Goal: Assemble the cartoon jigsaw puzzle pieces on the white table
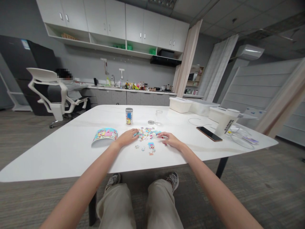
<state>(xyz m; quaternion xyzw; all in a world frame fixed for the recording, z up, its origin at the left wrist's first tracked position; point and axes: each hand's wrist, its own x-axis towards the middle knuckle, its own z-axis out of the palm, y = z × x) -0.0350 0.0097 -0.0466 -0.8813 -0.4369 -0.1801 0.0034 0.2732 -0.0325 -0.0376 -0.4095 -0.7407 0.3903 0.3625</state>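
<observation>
Many small colourful puzzle pieces [146, 133] lie in a loose pile on the white table. My left hand [128, 137] rests at the pile's left edge, its fingertips on pieces; whether it grips one is too small to tell. At the right edge of the pile, my right hand [169, 140] has its fingers apart, close to a few red and blue pieces. A small joined cluster [151, 146] lies nearer the table's front edge, with loose pieces to its left. The curved picture sheet [105, 135] is left of my left hand.
Behind the pile stand a printed can [129, 116], a clear jar [158, 117] and a flat lid [151, 122]. To the right are a phone [209, 133], a white cup [227, 123], cables and white boxes [180, 105]. A person sits in a white chair [52, 92] at the back left.
</observation>
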